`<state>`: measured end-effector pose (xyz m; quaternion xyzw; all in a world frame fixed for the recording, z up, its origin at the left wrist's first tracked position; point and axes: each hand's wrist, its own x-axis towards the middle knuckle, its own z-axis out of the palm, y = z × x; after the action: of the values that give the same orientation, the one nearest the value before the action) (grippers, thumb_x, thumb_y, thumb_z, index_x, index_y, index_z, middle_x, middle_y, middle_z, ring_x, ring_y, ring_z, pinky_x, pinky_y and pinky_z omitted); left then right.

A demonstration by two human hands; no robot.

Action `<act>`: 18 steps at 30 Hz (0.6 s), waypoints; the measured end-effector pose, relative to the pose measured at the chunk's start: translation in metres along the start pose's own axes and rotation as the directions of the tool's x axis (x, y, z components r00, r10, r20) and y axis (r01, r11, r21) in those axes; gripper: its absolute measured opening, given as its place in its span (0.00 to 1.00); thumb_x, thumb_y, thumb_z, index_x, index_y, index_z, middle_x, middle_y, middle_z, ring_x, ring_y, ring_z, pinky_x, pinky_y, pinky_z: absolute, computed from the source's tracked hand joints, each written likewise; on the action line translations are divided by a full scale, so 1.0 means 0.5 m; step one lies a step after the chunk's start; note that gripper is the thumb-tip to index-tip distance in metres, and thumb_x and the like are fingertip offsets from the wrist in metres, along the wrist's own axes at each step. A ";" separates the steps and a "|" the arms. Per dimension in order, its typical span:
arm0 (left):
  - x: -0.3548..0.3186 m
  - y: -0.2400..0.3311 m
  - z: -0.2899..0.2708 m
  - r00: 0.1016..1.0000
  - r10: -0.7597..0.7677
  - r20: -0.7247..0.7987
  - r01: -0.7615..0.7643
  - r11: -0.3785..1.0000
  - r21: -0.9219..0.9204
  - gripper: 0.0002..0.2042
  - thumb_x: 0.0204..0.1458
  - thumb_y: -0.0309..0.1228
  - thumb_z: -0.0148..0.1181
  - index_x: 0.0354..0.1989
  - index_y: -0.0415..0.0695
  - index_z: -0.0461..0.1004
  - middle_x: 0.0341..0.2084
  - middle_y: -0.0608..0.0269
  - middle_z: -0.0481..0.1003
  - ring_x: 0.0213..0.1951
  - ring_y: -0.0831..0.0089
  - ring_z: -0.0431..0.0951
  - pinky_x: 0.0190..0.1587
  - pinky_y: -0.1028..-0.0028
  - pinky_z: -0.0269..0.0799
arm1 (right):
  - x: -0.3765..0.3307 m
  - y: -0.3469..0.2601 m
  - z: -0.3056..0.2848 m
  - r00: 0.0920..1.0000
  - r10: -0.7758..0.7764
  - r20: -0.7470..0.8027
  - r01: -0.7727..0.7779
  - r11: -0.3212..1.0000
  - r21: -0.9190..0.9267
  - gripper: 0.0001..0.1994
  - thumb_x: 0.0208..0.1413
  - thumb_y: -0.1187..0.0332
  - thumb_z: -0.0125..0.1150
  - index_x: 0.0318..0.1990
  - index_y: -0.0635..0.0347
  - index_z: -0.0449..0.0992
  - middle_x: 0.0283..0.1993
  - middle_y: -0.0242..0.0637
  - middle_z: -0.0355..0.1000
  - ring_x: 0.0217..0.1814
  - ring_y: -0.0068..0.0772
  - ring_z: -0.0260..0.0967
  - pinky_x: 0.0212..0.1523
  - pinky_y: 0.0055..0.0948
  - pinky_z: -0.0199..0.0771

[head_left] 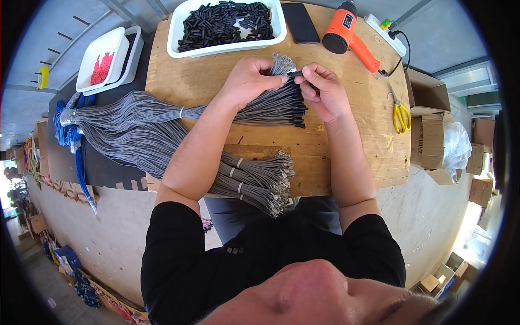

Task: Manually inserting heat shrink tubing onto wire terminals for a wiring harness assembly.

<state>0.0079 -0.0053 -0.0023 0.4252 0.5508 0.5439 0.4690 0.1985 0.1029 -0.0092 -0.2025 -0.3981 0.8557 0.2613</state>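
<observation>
So we were mid-way through sleeving the wire ends at this point. Our left hand (250,81) was closed around the grey wire bundle (271,111) near its far end, fingers wrapped tight, fanning out the bare metal tips (283,64) that poked up past the knuckles. Our right hand (323,91) was pinched shut on a little black sleeve (297,73), thumb and forefinger holding it right against those tips. The bundle itself lay across the middle of the wooden board (352,157), and a good share of its wires on the near-right side already wore black sleeves (299,108), so by our reckoning we were somewhere in the thick of it, not near the end.

Next move, as far as we could judge, called for lining the sleeve's opening up with one single tip and sliding it on without catching its neighbours. Fiddly stuff, since the tips sat packed tight together.

More sleeves were waiting in the white tray (179,46) at the far edge of the board. Untouched bundles (260,181) with bare tips lay nearer to us, on the left. The orange heat gun (346,32) sat far right beside a black phone (300,23), with yellow scissors (401,115) out at the right edge.
</observation>
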 end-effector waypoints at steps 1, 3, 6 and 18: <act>0.000 0.000 0.000 1.000 -0.001 0.003 0.001 1.000 0.000 0.09 0.51 0.28 0.68 0.34 0.33 0.81 0.23 0.65 0.78 0.27 0.81 0.74 0.32 0.79 0.69 | 0.000 -0.001 0.001 1.000 -0.001 -0.002 0.001 1.000 0.001 0.07 0.64 0.68 0.62 0.39 0.62 0.77 0.34 0.38 0.78 0.21 0.14 0.57 0.20 0.14 0.53; 0.000 -0.001 0.000 1.000 -0.003 0.000 0.003 1.000 -0.010 0.09 0.51 0.27 0.68 0.33 0.32 0.81 0.24 0.65 0.78 0.27 0.81 0.73 0.33 0.79 0.69 | -0.001 -0.004 0.005 1.000 0.020 -0.009 -0.020 0.999 0.031 0.07 0.64 0.68 0.61 0.39 0.63 0.77 0.34 0.39 0.78 0.21 0.14 0.57 0.20 0.15 0.53; 0.001 -0.003 0.000 1.000 -0.005 -0.002 0.005 0.999 -0.039 0.08 0.51 0.27 0.68 0.34 0.32 0.81 0.24 0.66 0.78 0.27 0.81 0.73 0.32 0.79 0.69 | -0.002 -0.005 0.003 0.999 0.029 0.016 -0.030 0.999 0.036 0.07 0.64 0.68 0.61 0.40 0.64 0.77 0.34 0.39 0.78 0.21 0.14 0.56 0.20 0.15 0.53; 0.007 -0.015 -0.002 1.000 -0.020 -0.021 0.018 0.997 -0.072 0.09 0.52 0.27 0.69 0.36 0.33 0.81 0.24 0.67 0.77 0.27 0.83 0.73 0.32 0.80 0.68 | 0.002 -0.007 -0.009 0.999 0.031 0.016 -0.032 0.998 0.061 0.06 0.62 0.72 0.60 0.43 0.64 0.76 0.36 0.38 0.77 0.26 0.16 0.62 0.24 0.15 0.59</act>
<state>0.0064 -0.0024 -0.0099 0.3968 0.5402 0.5634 0.4830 0.2012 0.1081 -0.0094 -0.1941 -0.3704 0.8731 0.2507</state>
